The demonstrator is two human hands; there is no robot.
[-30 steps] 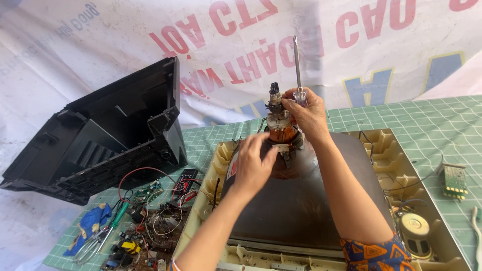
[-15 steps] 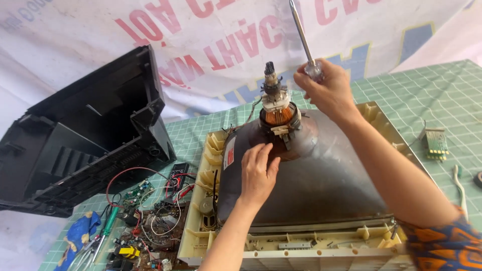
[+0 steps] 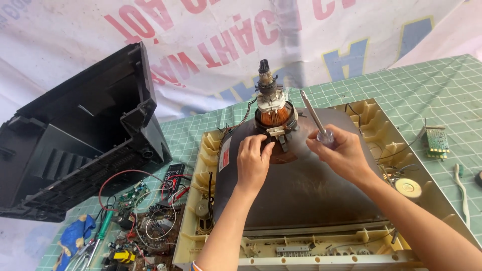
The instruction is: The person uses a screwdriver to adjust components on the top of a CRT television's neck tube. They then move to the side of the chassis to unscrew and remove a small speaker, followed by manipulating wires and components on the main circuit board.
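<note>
A dark picture tube (image 3: 301, 190) lies face down in a cream plastic television front frame (image 3: 201, 170). Its neck stands up with an orange copper coil yoke (image 3: 273, 116) around it. My left hand (image 3: 252, 161) rests on the tube just below the yoke, fingers touching the yoke's clamp. To the right of the yoke, my right hand (image 3: 341, 153) grips a screwdriver (image 3: 315, 118) with a clear handle, its metal shaft pointing up and to the left.
A black television back cover (image 3: 75, 155) stands open at left. A circuit board (image 3: 150, 231) with red wires, pliers and a green screwdriver (image 3: 103, 228) lie at lower left. A small green board (image 3: 437, 141) and a round speaker (image 3: 407, 188) sit at right on the green cutting mat (image 3: 442, 95).
My right hand has come down from beside the top of the neck to the right of the yoke, tilting the screwdriver. My left hand has moved up to the yoke's clamp.
</note>
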